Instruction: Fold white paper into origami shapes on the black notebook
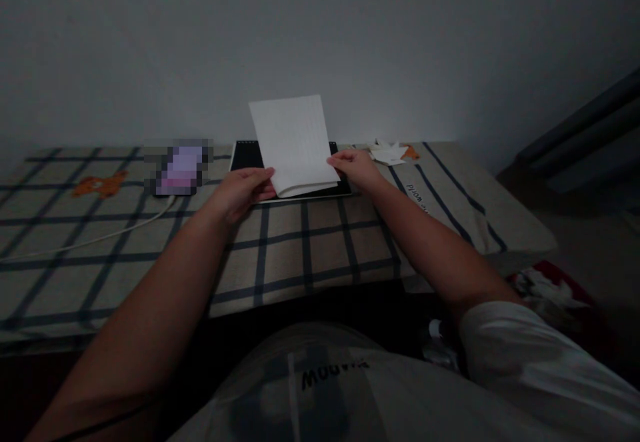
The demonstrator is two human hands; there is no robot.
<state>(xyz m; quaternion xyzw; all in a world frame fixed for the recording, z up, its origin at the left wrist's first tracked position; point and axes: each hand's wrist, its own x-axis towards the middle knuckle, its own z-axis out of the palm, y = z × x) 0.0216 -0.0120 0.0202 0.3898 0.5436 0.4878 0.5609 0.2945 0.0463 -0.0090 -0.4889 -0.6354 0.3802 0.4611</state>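
A folded sheet of white paper (294,137) is held up, slightly tilted, with its lower edge bent over. My left hand (246,190) pinches its lower left edge between thumb and fingers. On the opposite side, my right hand (356,165) grips the lower right edge in a pinch. Beneath the paper lies a black spiral-bound pad (245,155), mostly covered by the paper and my left hand. Its far corners and near edge show around the sheet.
A checked cloth (285,255) covers the table against the wall. A phone (180,170) with a white cable (135,227) lies left, near an orange patch. White paper scraps (389,153) lie right. Below stand a plastic bottle (440,345) and a red container (560,282) of crumpled paper.
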